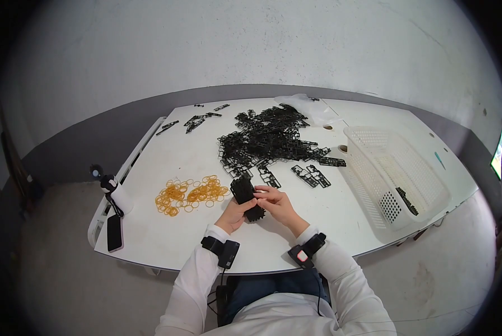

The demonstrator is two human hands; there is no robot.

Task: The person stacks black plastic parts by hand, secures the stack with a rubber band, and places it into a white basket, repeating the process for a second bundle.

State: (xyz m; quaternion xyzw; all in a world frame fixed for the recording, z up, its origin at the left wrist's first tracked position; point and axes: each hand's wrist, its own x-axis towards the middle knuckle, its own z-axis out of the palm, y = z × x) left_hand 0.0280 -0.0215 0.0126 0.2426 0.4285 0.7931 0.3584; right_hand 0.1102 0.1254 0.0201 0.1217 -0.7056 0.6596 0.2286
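A stack of black plastic frames (242,189) is held upright near the front of the white table. My left hand (234,215) is wrapped round its lower left side, thumb across the front. On the right side of the stack, my right hand (279,205) has its fingers bent against the edge; whether they pinch anything small is too fine to tell. Just beyond the stack lies a large heap of loose black frames (267,137). Yellow rubber bands (203,193) are spread to the left of my hands.
A white plastic basket (368,190) with a black stack (406,200) inside stands on the right. At the left edge are a white bottle (119,199) and a phone (115,233). A clear plastic bag (315,109) lies at the back.
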